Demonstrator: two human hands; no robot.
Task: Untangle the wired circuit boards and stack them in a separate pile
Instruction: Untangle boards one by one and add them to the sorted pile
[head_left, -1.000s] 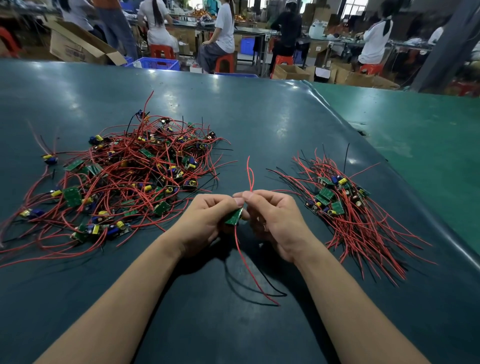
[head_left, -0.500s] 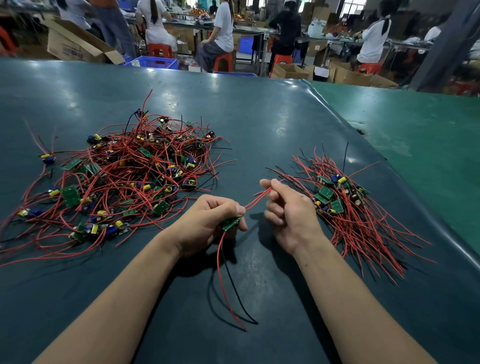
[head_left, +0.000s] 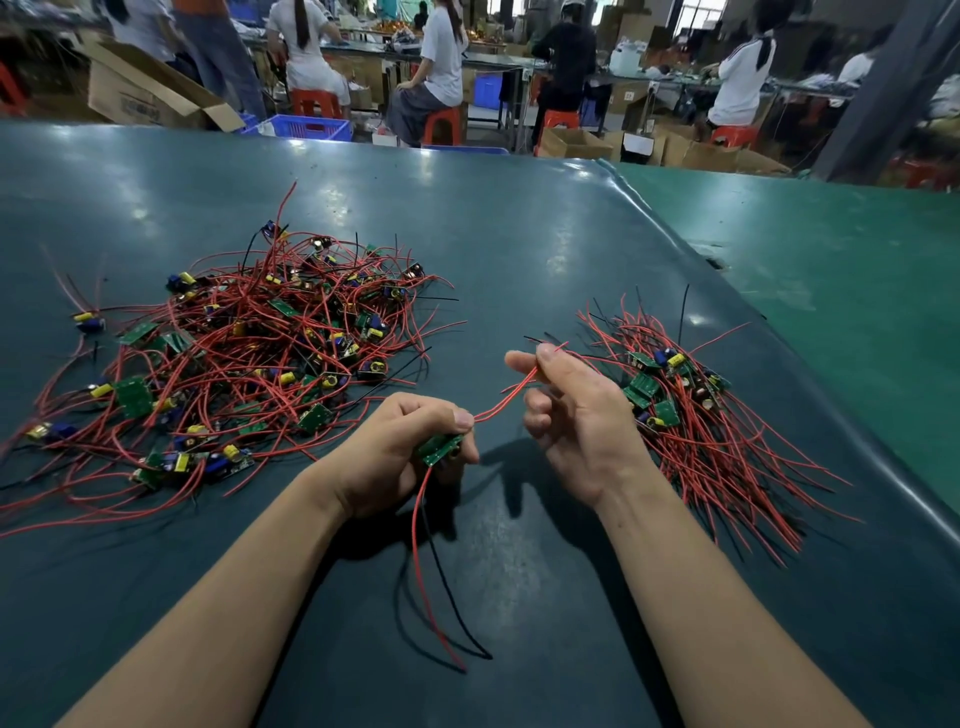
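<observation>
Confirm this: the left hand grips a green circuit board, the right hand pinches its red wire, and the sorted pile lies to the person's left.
One thing is wrong: the sorted pile lies to the person's right, beyond the right hand; the tangled heap is on the left. The rest holds: the left hand grips the green circuit board and the right pinches its red wire. The head view shows this.

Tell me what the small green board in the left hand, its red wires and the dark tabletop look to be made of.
Small green circuit board: rigid laminate, probably fibreglass, with matte green coating; flat, hard edge.
Thin red wires: flexible plastic insulation, slightly glossy; presumably metal inside, not visible.
Dark teal tabletop: smooth rubber or vinyl sheet, by its soft sheen and rounded edge.
</observation>
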